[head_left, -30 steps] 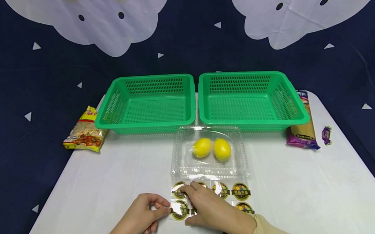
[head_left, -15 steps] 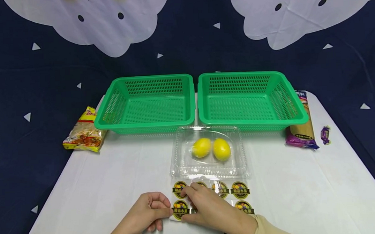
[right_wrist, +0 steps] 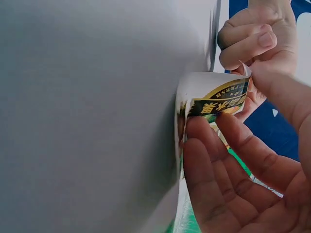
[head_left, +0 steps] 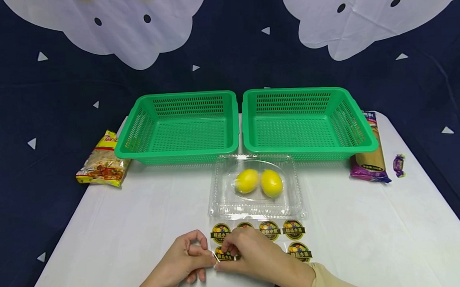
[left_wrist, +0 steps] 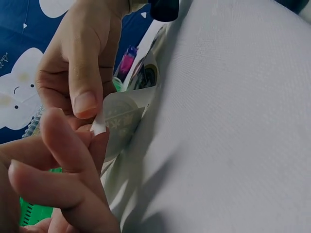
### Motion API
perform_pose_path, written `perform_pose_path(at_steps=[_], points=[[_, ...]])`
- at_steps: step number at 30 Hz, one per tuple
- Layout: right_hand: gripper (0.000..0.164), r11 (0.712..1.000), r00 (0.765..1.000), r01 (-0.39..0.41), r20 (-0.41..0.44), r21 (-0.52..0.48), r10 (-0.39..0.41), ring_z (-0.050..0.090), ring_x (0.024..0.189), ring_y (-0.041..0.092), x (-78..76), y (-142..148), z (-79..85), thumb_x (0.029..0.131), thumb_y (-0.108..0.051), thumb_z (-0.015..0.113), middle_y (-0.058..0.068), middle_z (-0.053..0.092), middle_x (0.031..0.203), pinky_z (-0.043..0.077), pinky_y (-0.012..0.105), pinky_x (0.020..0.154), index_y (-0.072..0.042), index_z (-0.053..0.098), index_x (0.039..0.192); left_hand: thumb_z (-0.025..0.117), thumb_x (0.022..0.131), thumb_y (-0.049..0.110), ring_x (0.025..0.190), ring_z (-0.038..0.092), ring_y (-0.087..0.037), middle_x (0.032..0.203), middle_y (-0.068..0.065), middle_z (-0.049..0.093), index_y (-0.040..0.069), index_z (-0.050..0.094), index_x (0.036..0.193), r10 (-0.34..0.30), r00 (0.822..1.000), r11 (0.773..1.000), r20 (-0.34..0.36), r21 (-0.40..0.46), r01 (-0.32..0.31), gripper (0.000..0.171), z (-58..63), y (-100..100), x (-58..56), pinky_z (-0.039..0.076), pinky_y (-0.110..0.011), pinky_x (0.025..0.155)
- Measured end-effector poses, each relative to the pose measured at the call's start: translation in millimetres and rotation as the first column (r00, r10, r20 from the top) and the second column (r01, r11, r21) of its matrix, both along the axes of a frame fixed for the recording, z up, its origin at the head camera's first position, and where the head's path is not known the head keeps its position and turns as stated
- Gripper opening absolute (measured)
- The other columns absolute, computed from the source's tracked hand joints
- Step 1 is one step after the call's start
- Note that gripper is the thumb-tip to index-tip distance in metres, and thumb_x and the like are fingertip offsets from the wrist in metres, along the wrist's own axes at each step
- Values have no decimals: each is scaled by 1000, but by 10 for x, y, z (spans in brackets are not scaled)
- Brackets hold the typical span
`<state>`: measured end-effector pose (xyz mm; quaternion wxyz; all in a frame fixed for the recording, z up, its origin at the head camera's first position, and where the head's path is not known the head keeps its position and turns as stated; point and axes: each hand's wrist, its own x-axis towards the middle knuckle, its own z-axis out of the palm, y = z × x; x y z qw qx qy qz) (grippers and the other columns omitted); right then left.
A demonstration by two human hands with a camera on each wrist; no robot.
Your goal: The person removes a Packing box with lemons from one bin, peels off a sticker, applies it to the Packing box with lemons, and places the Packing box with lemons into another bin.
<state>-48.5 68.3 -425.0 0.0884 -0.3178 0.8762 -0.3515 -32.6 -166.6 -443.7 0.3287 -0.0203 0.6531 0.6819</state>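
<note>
A sheet of round black-and-gold fruit stickers lies on the table, its near left corner bent up. My left hand pinches that raised corner between thumb and index finger. From the other side, my right hand holds the same corner, its thumb meeting the left fingertips and its other fingers bent over the stickers. The right wrist view shows the lifted sticker between both hands; in the left wrist view its pale underside shows. My right hand hides several stickers in the middle of the sheet.
Just behind the sheet stands a clear plastic clamshell box with two lemons. Two green baskets are side by side at the back. A yellow snack bag is at left; a purple-ended packet and a wrapped candy are at right.
The sheet's near left corner has come up off the table. My right thumb has slid left to the corner, and my left hand has shifted slightly right.
</note>
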Motion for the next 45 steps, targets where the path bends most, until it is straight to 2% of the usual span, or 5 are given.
perform_pose_path(at_steps=[9,15,29,38,45], points=[[12,999,1000,-12,-28,-35,11,56,69,-11,20,-16,3,89,-29,86,-11,76,75,44,2,64,-17,83,86,82,87,1,46,57,-7,67,1,74,7,47,100,-4,1000,1000,-31,-8,4,38,8,32,3,37,-17,40],[4,998,998,-26,-55,-50,24,45,62,-18,24,-17,11,88,-21,84,-15,75,71,39,1,56,-19,86,88,84,89,5,43,51,-5,72,-2,76,9,38,93,0,999,1000,-35,-7,0,46,32,56,-9,34,-18,40],[31,994,978,-99,-189,-53,88,22,54,-16,17,-30,-10,87,-14,76,-22,34,55,17,5,45,-24,61,62,83,91,5,41,52,-4,77,-4,79,12,34,92,6,998,1000,-55,0,-6,49,35,62,-17,36,-18,38],[20,994,973,-101,-211,-42,90,33,58,-16,21,-18,-10,90,-14,75,-18,60,60,25,0,50,-21,77,72,84,90,7,41,51,-3,79,-5,80,11,34,92,6,998,1000,-64,-11,-6,50,47,61,-24,35,-19,38],[17,996,972,-63,-229,-57,48,32,59,-16,29,-13,-27,86,-12,76,-18,53,61,27,1,50,-20,69,72,84,91,10,40,49,-3,78,-3,80,10,34,91,4,998,1000,-63,-26,-6,50,55,48,-31,37,-19,38]])
